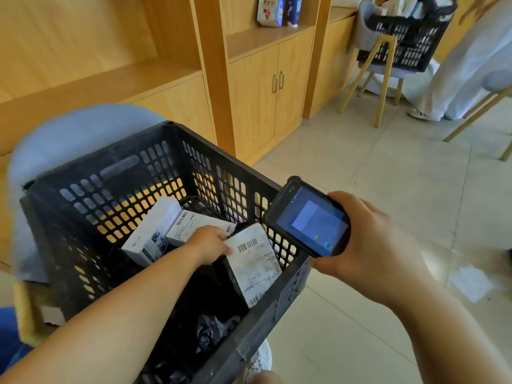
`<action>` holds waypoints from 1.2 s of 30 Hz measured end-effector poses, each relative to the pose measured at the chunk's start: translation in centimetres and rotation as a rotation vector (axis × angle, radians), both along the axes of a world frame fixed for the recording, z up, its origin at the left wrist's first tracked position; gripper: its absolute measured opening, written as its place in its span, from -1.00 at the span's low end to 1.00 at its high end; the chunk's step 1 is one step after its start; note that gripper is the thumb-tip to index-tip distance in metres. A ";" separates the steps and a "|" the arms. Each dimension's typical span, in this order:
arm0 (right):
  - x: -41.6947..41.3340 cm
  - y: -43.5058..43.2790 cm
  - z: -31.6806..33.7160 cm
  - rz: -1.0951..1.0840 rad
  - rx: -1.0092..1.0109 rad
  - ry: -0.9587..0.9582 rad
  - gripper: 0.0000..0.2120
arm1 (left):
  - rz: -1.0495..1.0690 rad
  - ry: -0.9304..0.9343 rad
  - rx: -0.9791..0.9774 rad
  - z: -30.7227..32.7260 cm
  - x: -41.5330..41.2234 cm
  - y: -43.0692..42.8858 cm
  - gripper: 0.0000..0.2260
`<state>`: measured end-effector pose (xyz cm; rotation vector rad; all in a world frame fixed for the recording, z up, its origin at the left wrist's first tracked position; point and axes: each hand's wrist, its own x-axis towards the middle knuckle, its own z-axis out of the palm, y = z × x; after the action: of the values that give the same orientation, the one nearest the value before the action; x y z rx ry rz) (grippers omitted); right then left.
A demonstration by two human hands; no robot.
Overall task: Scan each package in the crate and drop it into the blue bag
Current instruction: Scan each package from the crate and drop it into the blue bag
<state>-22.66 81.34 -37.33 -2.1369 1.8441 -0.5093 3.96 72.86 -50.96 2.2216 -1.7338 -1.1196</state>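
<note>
Left hand (210,243): reaching into crate (110,173), thumb and fingers pinching top corner of labelled package (256,266).
Right hand (368,245): gripping handheld scanner (307,218), holding it just over crate's right rim, screen glowing.
Labelled package: leaning tilted inside crate near its right wall, barcode label facing up.
Black plastic bag (214,331): lying crumpled at crate's near end.
White box (151,234): lying at crate's far side, touching second labelled box (189,224), both just beyond left hand.
Crate: sitting on pale blue chair (69,134).
Blue patch (7,331): showing left of crate, cannot tell what it is.
Wooden cabinet (266,87): standing behind crate.
Second crate (407,42): sitting on another chair, well beyond crate, a person in pale trousers (460,76) standing beside it.
</note>
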 end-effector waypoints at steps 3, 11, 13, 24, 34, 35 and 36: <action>0.2 1.0 0.6 -0.002 -0.024 0.004 -0.18 | 0.069 0.069 -0.111 2.4 0.3 1.3 -0.91; 1.3 4.9 2.2 0.021 -0.052 -0.066 -0.18 | 0.295 0.198 -0.485 9.3 3.0 7.8 -0.82; 1.7 5.7 2.7 0.031 -0.057 -0.053 -0.18 | 0.341 0.202 -0.556 10.8 3.5 9.6 -0.76; 4.7 9.4 5.5 0.200 -0.084 0.133 -0.13 | 0.436 0.102 -0.947 14.9 5.9 17.8 -0.65; 5.7 10.9 7.3 0.272 -0.122 0.231 -0.13 | 0.508 0.078 -1.033 15.9 6.7 20.3 -0.61; 5.7 11.0 7.4 0.272 -0.126 0.228 -0.13 | 0.518 0.084 -1.040 16.0 6.6 20.4 -0.61; 5.7 11.1 7.5 0.272 -0.130 0.227 -0.14 | 0.524 0.083 -1.046 16.1 6.5 20.6 -0.61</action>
<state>-16.96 92.41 -29.81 -2.5753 1.6258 -0.3446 10.46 93.46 -34.85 1.7002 -1.1373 -0.0963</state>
